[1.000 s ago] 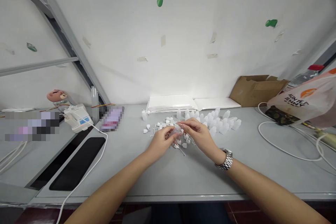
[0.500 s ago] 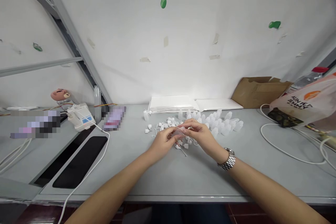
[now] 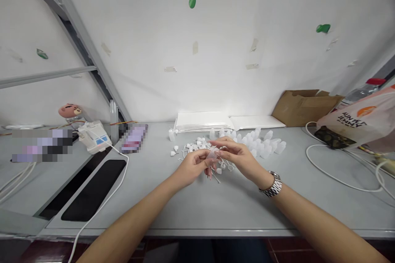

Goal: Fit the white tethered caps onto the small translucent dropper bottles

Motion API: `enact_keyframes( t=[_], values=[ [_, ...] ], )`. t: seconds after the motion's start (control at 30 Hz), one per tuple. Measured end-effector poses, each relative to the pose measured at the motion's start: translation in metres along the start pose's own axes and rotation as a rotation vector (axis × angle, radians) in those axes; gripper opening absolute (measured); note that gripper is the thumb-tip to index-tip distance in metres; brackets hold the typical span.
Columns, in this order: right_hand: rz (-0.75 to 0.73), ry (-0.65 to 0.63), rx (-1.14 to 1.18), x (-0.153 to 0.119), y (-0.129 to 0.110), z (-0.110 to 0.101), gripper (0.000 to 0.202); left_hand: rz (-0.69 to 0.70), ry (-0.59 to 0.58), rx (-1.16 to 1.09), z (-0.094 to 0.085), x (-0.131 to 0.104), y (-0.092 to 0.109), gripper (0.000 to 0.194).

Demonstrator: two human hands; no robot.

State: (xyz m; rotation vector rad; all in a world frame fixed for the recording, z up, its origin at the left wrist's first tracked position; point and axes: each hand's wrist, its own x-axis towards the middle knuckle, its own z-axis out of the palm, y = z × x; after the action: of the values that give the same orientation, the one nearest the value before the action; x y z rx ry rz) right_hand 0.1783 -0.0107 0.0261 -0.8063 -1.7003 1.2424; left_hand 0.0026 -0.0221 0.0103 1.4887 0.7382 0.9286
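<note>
Fingers of my left hand (image 3: 191, 167) are closed on a small translucent bottle (image 3: 212, 154), mostly covered by the fingertips. My right hand (image 3: 239, 157), with a metal watch at the wrist, pinches the same bottle from the right. Under and behind both hands lies a pile of small white caps with straps (image 3: 197, 144). Several translucent white bottles (image 3: 266, 151) stand and lean in a group behind and right of my right hand. One more bottle (image 3: 171, 134) stands alone, left of the pile.
White sheets (image 3: 203, 121) are stacked against the wall. A cardboard box (image 3: 304, 108), a plastic bag (image 3: 361, 117) and white cables are at the right. At the left are a black phone-like slab (image 3: 94, 191), a power strip (image 3: 94, 137) and a blurred-out phone (image 3: 134, 138).
Both hands have shifted slightly to the right. The bottle between them has turned, and the lower fingers of my left hand show more below it.
</note>
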Motion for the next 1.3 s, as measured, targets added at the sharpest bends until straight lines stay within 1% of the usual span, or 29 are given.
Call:
enact_keyframes(
  t=[0.07, 0.13, 0.23, 0.33, 0.43, 0.57, 0.7, 0.8, 0.87, 0.93, 1.0, 1.03, 1.07, 1.1, 1.13, 1.2, 1.27, 1.3],
  values=[
    [-0.003, 0.075, -0.002, 0.0, 0.001, 0.002, 0.017, 0.001, 0.037, 0.017, -0.001, 0.001, -0.003, 0.026],
    [-0.013, 0.12, -0.014, 0.0, 0.002, 0.004, 0.012, -0.012, 0.07, 0.037, 0.0, 0.001, -0.006, 0.027],
    [-0.043, 0.149, -0.05, -0.001, 0.005, 0.006, 0.009, -0.036, 0.097, 0.066, 0.002, 0.0, -0.007, 0.027],
    [-0.07, 0.151, -0.076, -0.002, 0.007, 0.007, 0.008, -0.043, 0.08, 0.066, 0.004, -0.002, -0.005, 0.027],
    [-0.08, 0.101, -0.061, -0.002, 0.007, 0.006, 0.01, -0.044, 0.03, 0.04, 0.004, -0.003, -0.002, 0.028],
    [-0.028, -0.028, 0.042, -0.002, 0.006, 0.002, 0.011, -0.049, -0.042, 0.0, 0.004, -0.004, 0.001, 0.029],
    [-0.004, -0.115, 0.096, 0.0, 0.005, -0.003, 0.019, -0.045, -0.022, -0.01, 0.004, -0.005, 0.006, 0.03],
    [-0.022, -0.129, 0.068, 0.001, 0.003, -0.006, 0.024, -0.04, -0.003, 0.002, 0.003, -0.005, 0.008, 0.031],
    [-0.034, -0.082, 0.045, 0.003, 0.003, -0.009, 0.024, -0.029, 0.027, -0.017, 0.002, -0.004, 0.007, 0.031],
    [-0.024, 0.041, 0.024, 0.005, 0.005, -0.012, 0.024, -0.017, 0.091, -0.044, -0.001, -0.002, 0.006, 0.038],
    [0.005, 0.19, -0.031, 0.008, 0.006, -0.015, 0.025, -0.004, 0.192, -0.062, -0.004, 0.001, 0.005, 0.047],
    [0.017, 0.246, -0.083, 0.009, 0.007, -0.016, 0.025, 0.005, 0.256, -0.068, -0.006, 0.003, 0.004, 0.049],
    [0.02, 0.271, -0.157, 0.009, 0.007, -0.017, 0.025, 0.014, 0.323, -0.07, -0.008, 0.004, 0.003, 0.049],
    [0.007, 0.257, -0.247, 0.009, 0.007, -0.017, 0.023, 0.024, 0.389, -0.072, -0.01, 0.005, 0.003, 0.047],
    [-0.019, 0.199, -0.344, 0.008, 0.007, -0.016, 0.021, 0.033, 0.447, -0.073, -0.012, 0.006, 0.002, 0.045],
    [-0.104, -0.001, -0.551, 0.004, 0.004, -0.013, 0.015, 0.048, 0.528, -0.067, -0.015, 0.007, 0.002, 0.041],
    [-0.178, -0.205, -0.746, 0.0, 0.002, -0.009, 0.012, 0.064, 0.571, -0.065, -0.017, 0.008, 0.001, 0.038],
    [-0.199, -0.272, -0.835, -0.002, 0.001, -0.008, 0.011, 0.07, 0.585, -0.067, -0.017, 0.007, 0.0, 0.037]
  ],
)
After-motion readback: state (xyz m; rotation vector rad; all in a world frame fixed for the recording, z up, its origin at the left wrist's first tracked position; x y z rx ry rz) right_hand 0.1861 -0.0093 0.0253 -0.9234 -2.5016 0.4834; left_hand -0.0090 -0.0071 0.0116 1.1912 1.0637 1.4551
